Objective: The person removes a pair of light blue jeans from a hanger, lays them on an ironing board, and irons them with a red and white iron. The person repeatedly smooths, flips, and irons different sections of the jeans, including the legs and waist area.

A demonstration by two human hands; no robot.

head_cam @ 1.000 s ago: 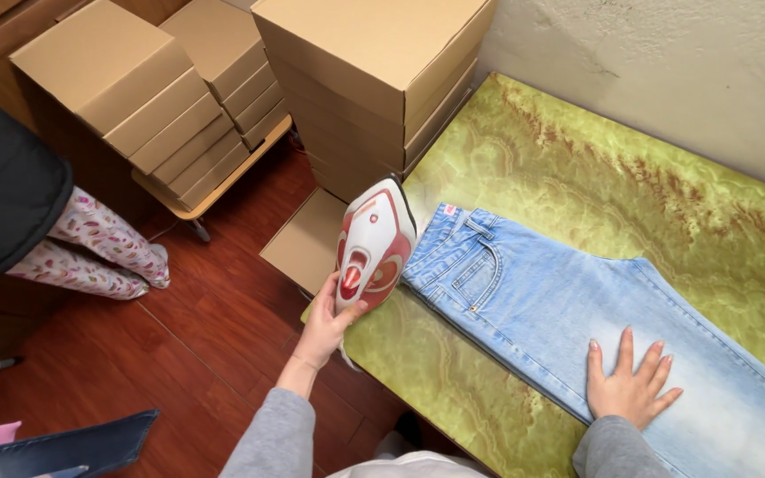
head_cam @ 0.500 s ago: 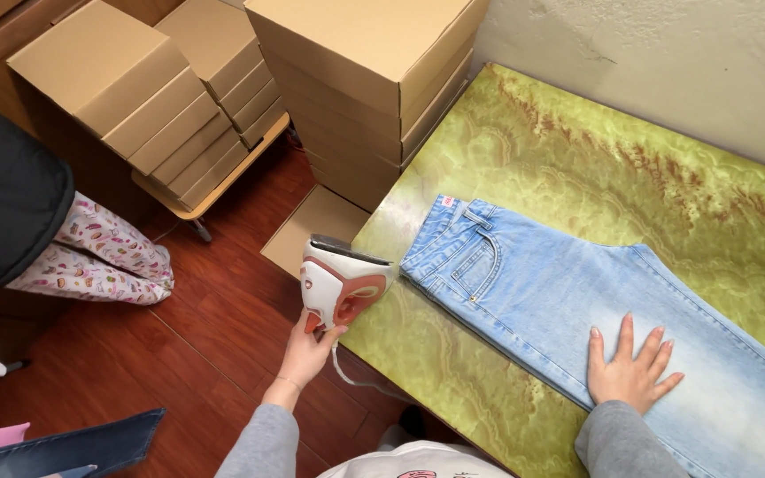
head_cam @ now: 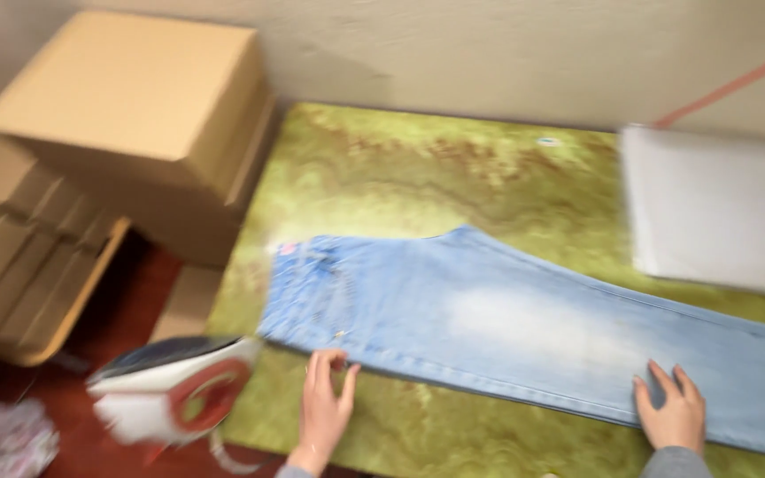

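Light blue jeans (head_cam: 506, 323) lie flat across a green and brown mottled table top (head_cam: 418, 177), waistband to the left. My left hand (head_cam: 325, 409) rests with fingers spread at the near edge of the jeans, close to the waistband. On the leg further right, my right hand (head_cam: 670, 412) presses flat. A white and red iron (head_cam: 174, 389) sits tilted at the table's near left corner, just left of my left hand and out of its grip. What the iron rests on is blurred.
Stacked cardboard boxes (head_cam: 135, 115) stand left of the table against the wall. A white flat pad (head_cam: 719, 208) lies at the table's back right. A pink cord (head_cam: 737, 84) runs up the wall. Red-brown floor (head_cam: 126, 310) shows at left.
The view has swung to the right. My left hand has let go of the iron and moved onto the jeans' near edge. My right hand stays flat on the leg.
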